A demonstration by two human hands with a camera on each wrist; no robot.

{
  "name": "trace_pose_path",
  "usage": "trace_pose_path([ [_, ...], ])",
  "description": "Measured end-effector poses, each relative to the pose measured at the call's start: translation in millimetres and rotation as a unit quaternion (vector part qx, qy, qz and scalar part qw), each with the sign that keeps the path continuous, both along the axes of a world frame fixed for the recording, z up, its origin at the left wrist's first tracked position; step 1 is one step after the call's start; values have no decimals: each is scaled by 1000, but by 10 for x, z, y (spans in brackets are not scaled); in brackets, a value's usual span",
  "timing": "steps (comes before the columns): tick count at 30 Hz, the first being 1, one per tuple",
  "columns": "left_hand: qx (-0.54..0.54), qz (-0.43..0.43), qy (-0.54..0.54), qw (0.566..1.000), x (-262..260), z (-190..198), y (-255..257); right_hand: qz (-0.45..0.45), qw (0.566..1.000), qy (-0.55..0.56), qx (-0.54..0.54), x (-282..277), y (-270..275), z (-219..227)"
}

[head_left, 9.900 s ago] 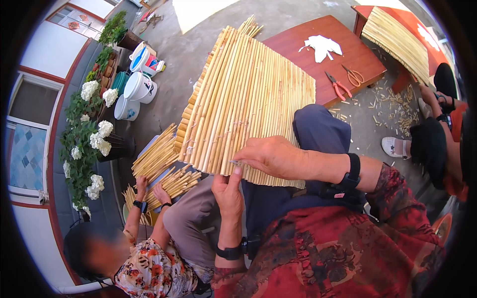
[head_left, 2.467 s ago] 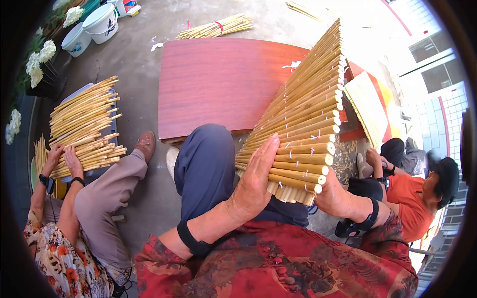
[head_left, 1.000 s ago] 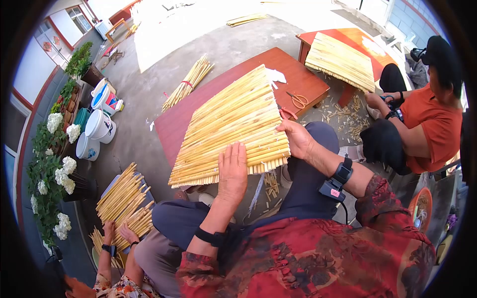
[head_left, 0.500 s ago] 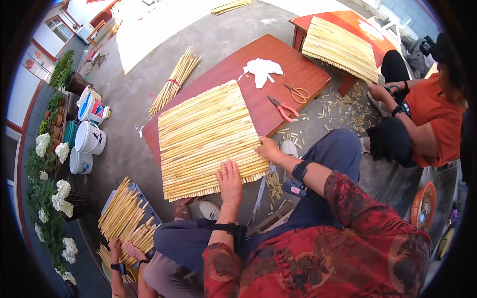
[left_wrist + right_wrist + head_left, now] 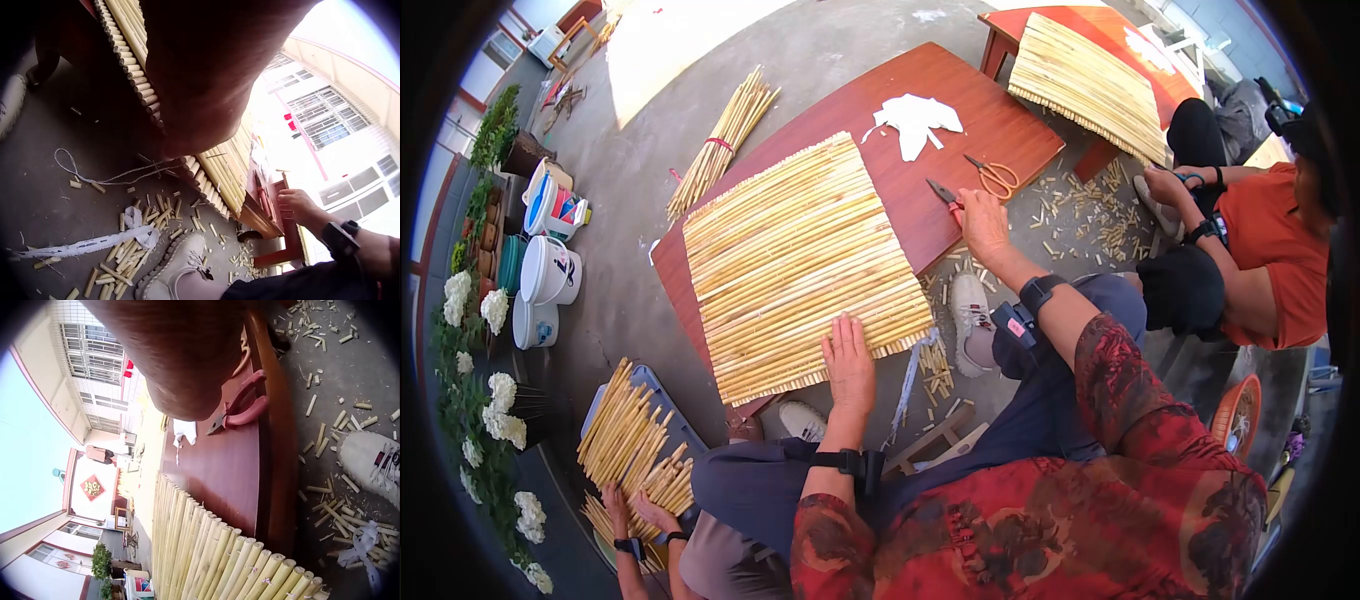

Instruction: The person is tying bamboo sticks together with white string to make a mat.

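Note:
A square mat of tied yellow sticks (image 5: pixel 800 260) lies flat on a red-brown table (image 5: pixel 975 110). My left hand (image 5: pixel 848 358) rests palm down with straight fingers on the mat's near edge; the left wrist view shows it (image 5: pixel 206 75) against the stick ends (image 5: pixel 142 87). My right hand (image 5: pixel 983 218) reaches over red-handled pliers (image 5: pixel 943 193) on the table's near right edge. In the right wrist view the pliers (image 5: pixel 242 407) lie on the wood just under the hand (image 5: pixel 181 356), with both handles free of fingers.
Orange scissors (image 5: pixel 997 178) and white scraps (image 5: pixel 915 115) lie beyond the pliers. A second mat (image 5: pixel 1085 85) covers another table by a person in orange (image 5: pixel 1265 250). Cut stick bits (image 5: pixel 1090 215) litter the ground. Another person's hands (image 5: pixel 635 505) sort sticks at lower left. Buckets (image 5: pixel 550 270) stand far left.
The mat, earlier held tilted on the lap, now lies flat on the table. My right hand left its edge and moved right to the pliers. The left hand stays on the near edge.

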State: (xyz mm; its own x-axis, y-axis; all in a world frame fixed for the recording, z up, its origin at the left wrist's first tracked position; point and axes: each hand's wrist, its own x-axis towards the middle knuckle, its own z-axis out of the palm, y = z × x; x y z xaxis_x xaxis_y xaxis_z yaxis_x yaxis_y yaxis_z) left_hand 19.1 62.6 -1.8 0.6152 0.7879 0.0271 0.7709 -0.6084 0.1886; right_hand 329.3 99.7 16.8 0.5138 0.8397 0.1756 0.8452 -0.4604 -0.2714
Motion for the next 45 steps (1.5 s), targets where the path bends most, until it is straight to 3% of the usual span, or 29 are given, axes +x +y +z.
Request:
trace_pose_path([
  [2,-32,17,-3,999,-70,147,-46,-13,999,-3,-48,192,4,-106],
  [4,-50,45,12,998,-179,335,-118,-18,992,67,-103,234,34,-178],
  [7,-84,71,14,994,-346,736,-250,10,993,56,-105,195,58,-220],
  [9,-303,74,-78,947,-483,840,-324,0,993,62,-104,200,79,-248],
  [11,-317,69,-82,942,-543,839,-416,8,992,83,-91,133,73,-178],
  [14,-404,59,-90,908,-495,838,-477,39,990,122,-51,292,211,-489],
  [15,-438,61,-110,890,-467,804,-466,41,991,117,-48,278,204,-394],
  [16,-472,64,-128,870,-436,763,-447,-53,931,360,-12,236,186,-243],
  [17,-470,63,-131,870,-412,683,-433,-142,804,577,24,192,157,-92],
  [20,-499,34,-225,836,-268,590,-336,-89,811,575,55,108,-4,317],
  [22,-588,55,-284,756,-150,727,-291,-46,813,576,67,-54,-137,588],
  [23,-587,52,-285,756,-118,736,-293,-8,812,580,62,-192,-220,732],
  [25,-652,56,-354,668,-59,735,-285,32,813,579,61,-376,-418,837],
  [27,-648,32,-334,684,-17,615,-325,90,808,580,45,-561,-635,787],
  [29,-651,12,-308,694,-20,549,-424,77,797,598,44,-705,-855,693],
  [32,-674,-13,-187,715,-32,481,-544,51,783,619,24,-820,-1104,556],
  [39,-695,44,-263,668,-26,424,-574,22,790,611,-37,-1053,-1419,400],
  [41,-690,49,-275,668,0,412,-572,60,826,551,-105,-1057,-1437,459],
  [45,-703,50,-286,649,82,409,-598,122,872,468,-77,-1088,-1516,280],
])
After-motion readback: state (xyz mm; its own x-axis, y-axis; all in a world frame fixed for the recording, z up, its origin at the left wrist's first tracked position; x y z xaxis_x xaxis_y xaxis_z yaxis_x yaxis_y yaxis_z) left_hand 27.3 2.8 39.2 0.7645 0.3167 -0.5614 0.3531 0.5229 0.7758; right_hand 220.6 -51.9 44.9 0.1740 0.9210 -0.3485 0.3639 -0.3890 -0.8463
